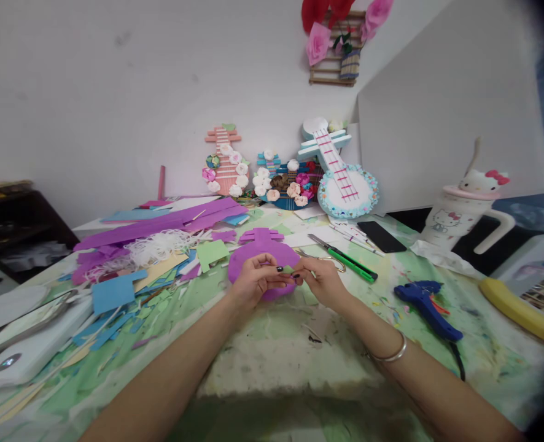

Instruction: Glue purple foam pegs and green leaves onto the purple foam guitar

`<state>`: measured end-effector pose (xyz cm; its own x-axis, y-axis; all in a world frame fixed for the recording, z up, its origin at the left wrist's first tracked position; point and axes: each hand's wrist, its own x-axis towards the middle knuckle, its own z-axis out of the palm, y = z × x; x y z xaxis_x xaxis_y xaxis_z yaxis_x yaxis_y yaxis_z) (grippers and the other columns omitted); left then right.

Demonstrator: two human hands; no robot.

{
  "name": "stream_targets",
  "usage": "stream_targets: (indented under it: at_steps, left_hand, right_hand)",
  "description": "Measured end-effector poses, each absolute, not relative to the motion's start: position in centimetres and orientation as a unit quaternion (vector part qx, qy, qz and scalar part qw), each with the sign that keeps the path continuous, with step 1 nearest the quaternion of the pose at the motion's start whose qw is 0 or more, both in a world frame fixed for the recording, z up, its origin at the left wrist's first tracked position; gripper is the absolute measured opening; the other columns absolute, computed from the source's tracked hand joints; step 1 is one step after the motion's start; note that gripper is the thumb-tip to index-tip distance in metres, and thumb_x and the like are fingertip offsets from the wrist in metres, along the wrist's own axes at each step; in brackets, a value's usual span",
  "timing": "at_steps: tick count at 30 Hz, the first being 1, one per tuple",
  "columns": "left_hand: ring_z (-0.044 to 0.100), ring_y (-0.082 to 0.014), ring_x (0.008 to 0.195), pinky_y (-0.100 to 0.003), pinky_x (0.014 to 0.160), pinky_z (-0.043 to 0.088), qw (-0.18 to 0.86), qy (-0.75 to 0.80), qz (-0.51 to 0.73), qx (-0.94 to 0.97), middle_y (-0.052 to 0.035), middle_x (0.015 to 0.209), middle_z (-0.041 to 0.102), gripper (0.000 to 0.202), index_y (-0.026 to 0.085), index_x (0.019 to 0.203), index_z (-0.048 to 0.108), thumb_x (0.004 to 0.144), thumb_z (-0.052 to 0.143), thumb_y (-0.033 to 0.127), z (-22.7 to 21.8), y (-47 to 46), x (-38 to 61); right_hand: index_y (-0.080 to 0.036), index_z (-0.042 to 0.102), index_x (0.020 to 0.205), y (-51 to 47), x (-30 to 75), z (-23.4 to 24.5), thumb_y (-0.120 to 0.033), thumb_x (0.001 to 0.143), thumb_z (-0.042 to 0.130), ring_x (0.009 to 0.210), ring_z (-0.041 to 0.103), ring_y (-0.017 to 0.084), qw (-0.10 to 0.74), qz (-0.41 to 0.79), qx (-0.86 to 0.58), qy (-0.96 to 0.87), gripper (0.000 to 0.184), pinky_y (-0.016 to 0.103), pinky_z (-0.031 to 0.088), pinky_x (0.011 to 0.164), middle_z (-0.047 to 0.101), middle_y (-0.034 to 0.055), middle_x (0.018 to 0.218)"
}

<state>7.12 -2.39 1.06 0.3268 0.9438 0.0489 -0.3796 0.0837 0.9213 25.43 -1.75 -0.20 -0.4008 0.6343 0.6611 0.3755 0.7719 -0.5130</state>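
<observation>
My left hand point(253, 279) and my right hand point(322, 281) meet over a purple foam guitar shape point(259, 248) lying flat on the table. Both hands pinch a small pale green piece point(288, 269) between their fingertips, just above the round purple body. The fingers of each hand are curled together. My right wrist carries a silver bangle point(392, 355). The lower part of the purple shape is hidden behind my hands.
A blue glue gun point(426, 302) lies right of my hands, a green utility knife point(345, 259) behind them. Purple foam strips point(161, 224), blue and green scraps point(115, 291) cover the left. Finished foam guitars point(341, 172) lean on the wall. A phone point(381, 236) and cat-figure mug point(460, 212) stand far right.
</observation>
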Motion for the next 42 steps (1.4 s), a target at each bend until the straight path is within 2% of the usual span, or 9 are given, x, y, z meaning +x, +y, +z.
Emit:
stream_targets:
  at_steps: [5,13,18,24,29,33,36,39,42]
  left_hand:
    - [0.069,-0.0193,0.058,-0.025,0.055,0.052,0.611,0.314,0.534,0.492,-0.0041,0.062,0.070,0.028,0.016,0.074,0.049,0.063,0.075,0.024,1.0,-2.5,7.4]
    - [0.066,-0.0151,0.060,-0.026,0.060,0.053,0.593,0.317,0.554,0.491,-0.0004,0.063,0.065,0.024,0.015,0.071,0.053,0.060,0.075,0.019,0.5,-2.2,7.5]
    - [0.060,-0.0115,0.054,-0.025,0.055,0.052,0.570,0.337,0.549,0.510,0.0014,0.062,0.063,0.016,0.015,0.066,0.055,0.054,0.064,0.008,0.3,-1.9,7.2]
    - [0.048,-0.0070,0.047,-0.016,0.044,0.039,0.482,0.366,0.568,0.558,0.0037,0.052,0.055,0.010,0.015,0.058,0.057,0.052,0.056,0.007,0.9,-2.2,7.1]
    - [0.052,-0.0103,0.047,-0.023,0.050,0.047,0.450,0.370,0.613,0.534,0.0051,0.048,0.050,0.007,0.017,0.057,0.051,0.055,0.051,0.010,1.4,-2.2,6.7]
    - [0.050,-0.0099,0.044,-0.026,0.047,0.050,0.476,0.373,0.626,0.494,0.0068,0.054,0.048,0.007,0.019,0.065,0.047,0.062,0.050,0.014,1.4,-1.9,6.4]
    - [0.046,-0.0089,0.039,-0.023,0.043,0.046,0.474,0.390,0.613,0.497,0.0083,0.050,0.043,0.005,0.020,0.069,0.043,0.068,0.047,0.017,0.9,-1.5,6.4]
    - [0.043,-0.0091,0.037,-0.022,0.043,0.042,0.469,0.405,0.585,0.523,0.0093,0.044,0.040,0.003,0.021,0.074,0.043,0.075,0.042,0.018,0.2,-1.1,6.5]
    - [0.045,-0.0086,0.042,-0.021,0.048,0.042,0.467,0.386,0.586,0.538,0.0087,0.049,0.042,0.004,0.020,0.081,0.047,0.079,0.044,0.020,0.0,-0.9,6.6]
  right_hand:
    - [-0.021,0.067,0.084,-1.6,25.4,-0.5,-0.016,0.085,0.047,0.067,0.061,0.017,0.477,0.056,-0.293,-0.827,0.021,0.030,0.045,0.065,0.072,0.0046,0.074]
    - [-0.022,0.070,0.084,-1.4,25.4,-0.4,-0.026,0.088,0.052,0.061,0.061,0.016,0.485,-0.010,-0.280,-0.828,0.019,0.031,0.043,0.061,0.071,0.0047,0.068]
    - [-0.022,0.071,0.089,-1.6,25.2,-0.6,-0.022,0.090,0.050,0.064,0.062,0.014,0.428,-0.058,-0.267,-0.862,0.021,0.031,0.040,0.064,0.071,0.0047,0.070]
    - [-0.021,0.070,0.097,-2.0,24.9,-0.5,-0.014,0.088,0.048,0.071,0.063,0.015,0.380,-0.080,-0.262,-0.883,0.024,0.032,0.040,0.069,0.072,0.0056,0.077]
    - [-0.021,0.068,0.104,-0.3,26.9,0.2,-0.008,0.082,0.050,0.089,0.063,0.019,0.290,-0.033,-0.493,-0.820,0.032,0.032,0.044,0.079,0.071,0.0084,0.095]
    - [-0.009,0.068,0.093,1.4,29.3,-0.2,-0.015,0.077,0.061,0.083,0.063,0.028,0.221,-0.019,-0.623,-0.751,0.019,0.037,0.047,0.070,0.068,0.0178,0.085]
    - [-0.008,0.065,0.093,2.2,29.8,-0.9,-0.023,0.079,0.064,0.081,0.063,0.025,0.153,0.008,-0.665,-0.731,0.021,0.037,0.049,0.070,0.067,0.0157,0.084]
    - [-0.012,0.059,0.107,2.7,29.7,-1.2,-0.030,0.088,0.056,0.090,0.061,0.019,0.099,0.030,-0.692,-0.715,0.026,0.037,0.051,0.078,0.063,0.0101,0.103]
    - [-0.015,0.055,0.115,3.0,29.8,-1.0,-0.032,0.090,0.054,0.096,0.059,0.019,0.061,0.045,-0.712,-0.698,0.031,0.039,0.051,0.081,0.058,0.0089,0.115]
